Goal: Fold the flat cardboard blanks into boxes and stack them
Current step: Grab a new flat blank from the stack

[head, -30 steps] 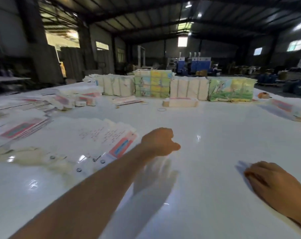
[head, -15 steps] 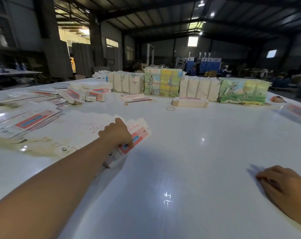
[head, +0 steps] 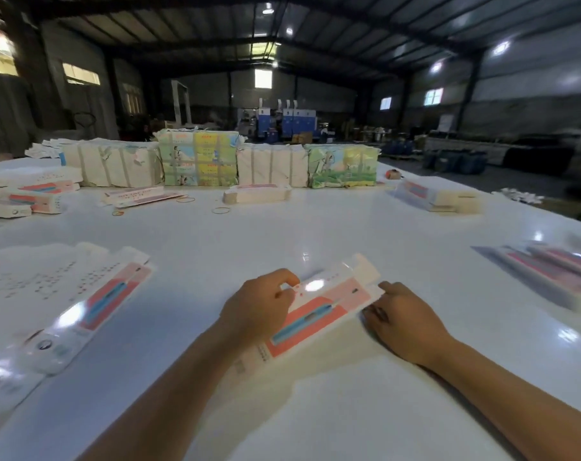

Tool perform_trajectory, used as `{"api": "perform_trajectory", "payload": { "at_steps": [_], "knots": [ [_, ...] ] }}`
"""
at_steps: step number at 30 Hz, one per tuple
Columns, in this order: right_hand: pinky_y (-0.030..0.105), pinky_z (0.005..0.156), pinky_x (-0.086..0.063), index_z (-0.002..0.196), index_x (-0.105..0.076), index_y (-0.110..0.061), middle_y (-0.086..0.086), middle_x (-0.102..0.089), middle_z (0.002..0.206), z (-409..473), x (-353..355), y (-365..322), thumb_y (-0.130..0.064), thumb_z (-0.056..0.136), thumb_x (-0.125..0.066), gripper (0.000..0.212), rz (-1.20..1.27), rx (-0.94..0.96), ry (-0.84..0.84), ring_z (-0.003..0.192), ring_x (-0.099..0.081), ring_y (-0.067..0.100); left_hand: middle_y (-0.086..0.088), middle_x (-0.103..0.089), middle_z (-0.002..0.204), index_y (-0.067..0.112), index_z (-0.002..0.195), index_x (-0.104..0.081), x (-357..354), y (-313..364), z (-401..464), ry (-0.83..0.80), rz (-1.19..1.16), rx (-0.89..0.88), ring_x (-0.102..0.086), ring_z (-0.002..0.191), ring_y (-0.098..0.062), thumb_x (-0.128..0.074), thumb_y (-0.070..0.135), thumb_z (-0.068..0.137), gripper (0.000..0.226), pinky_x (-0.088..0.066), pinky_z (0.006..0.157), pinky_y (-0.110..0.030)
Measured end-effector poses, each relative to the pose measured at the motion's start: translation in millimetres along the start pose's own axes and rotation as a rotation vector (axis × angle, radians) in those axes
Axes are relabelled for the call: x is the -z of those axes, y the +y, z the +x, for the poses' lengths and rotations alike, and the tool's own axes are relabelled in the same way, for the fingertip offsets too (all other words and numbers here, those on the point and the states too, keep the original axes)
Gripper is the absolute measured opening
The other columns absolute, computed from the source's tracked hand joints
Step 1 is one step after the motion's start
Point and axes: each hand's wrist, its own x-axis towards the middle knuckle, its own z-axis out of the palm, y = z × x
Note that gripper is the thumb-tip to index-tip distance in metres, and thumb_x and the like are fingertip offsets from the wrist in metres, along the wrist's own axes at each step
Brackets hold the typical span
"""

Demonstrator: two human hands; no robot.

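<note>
From the head camera, I hold one flat cardboard blank (head: 319,311) just above the white table (head: 382,410), at center. My left hand (head: 259,311) pinches its near long edge, fingers curled onto it; my right hand (head: 402,322) grips the far end at 3 o'clock, fingers bent against it. The supply of blanks (head: 82,294) lies at 9 o'clock. To fold cleanly, I judge I should squeeze opposite creases evenly and square the tube before tucking flaps.

Print on the cardboard blank (head: 315,314) is too blurred to read.
</note>
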Motion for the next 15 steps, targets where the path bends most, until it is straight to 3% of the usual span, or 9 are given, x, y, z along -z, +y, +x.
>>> {"api": "perform_trajectory", "payload": {
  "at_steps": [3,6,8,11,12,15],
  "knots": [
    [0.031,0.078,-0.043,0.113,-0.066,-0.013,0.001,-0.061,0.115,0,-1,4,-0.022,0.094,-0.048,0.028,0.023,-0.012,-0.021,0.102,-0.051,0.024,0.005,-0.065,0.108,0.030,0.109,-0.054,-11,-2,-4,0.010,0.001,-0.041,-0.065,0.083,-0.013,-0.035,0.032,0.100,0.021,-0.055,0.074,-0.033],
    [0.029,0.073,-0.042,0.109,-0.067,-0.010,0.003,-0.065,0.099,1,3,1,-0.005,0.091,-0.048,0.027,0.245,-0.100,0.033,0.089,-0.056,0.019,0.006,-0.064,0.114,0.030,0.111,-0.054,-11,-9,-8,0.039,-0.008,-0.087,-0.064,0.086,-0.013,-0.034,0.031,0.100,0.023,-0.055,0.071,-0.030],
    [0.026,0.062,-0.044,0.092,-0.071,-0.007,0.003,-0.065,0.076,1,11,-3,0.006,0.088,-0.038,0.035,0.729,-0.264,0.093,0.067,-0.058,0.012,0.006,-0.063,0.116,0.030,0.113,-0.054,-8,-13,-9,0.047,-0.017,-0.107,-0.064,0.087,-0.013,-0.033,0.031,0.101,0.024,-0.056,0.073,-0.032],
    [0.027,0.041,-0.042,0.077,-0.065,-0.003,0.017,-0.061,0.060,3,22,-10,-0.006,0.090,-0.036,0.032,1.554,-0.463,-0.038,0.046,-0.057,0.023,0.009,-0.062,0.117,0.029,0.113,-0.053,-5,-14,-11,0.057,-0.050,-0.136,-0.065,0.086,-0.012,-0.033,0.032,0.101,0.024,-0.058,0.071,-0.031],
    [0.024,0.036,-0.040,0.075,-0.063,-0.003,0.018,-0.059,0.055,3,24,-11,-0.013,0.087,-0.042,0.026,1.641,-0.509,-0.104,0.041,-0.056,0.024,0.011,-0.062,0.117,0.030,0.114,-0.052,-4,-14,-12,0.063,-0.029,-0.145,-0.065,0.086,-0.010,-0.033,0.033,0.101,0.023,-0.057,0.070,-0.028],
    [0.018,0.030,-0.035,0.074,-0.065,0.000,0.013,-0.054,0.047,2,22,-11,-0.018,0.076,-0.057,0.020,1.568,-0.494,-0.223,0.033,-0.051,0.018,0.017,-0.061,0.116,0.037,0.117,-0.050,-6,-9,-16,0.094,0.070,-0.179,-0.061,0.088,-0.005,-0.035,0.047,0.097,0.027,-0.054,0.072,-0.023]
  ]
}}
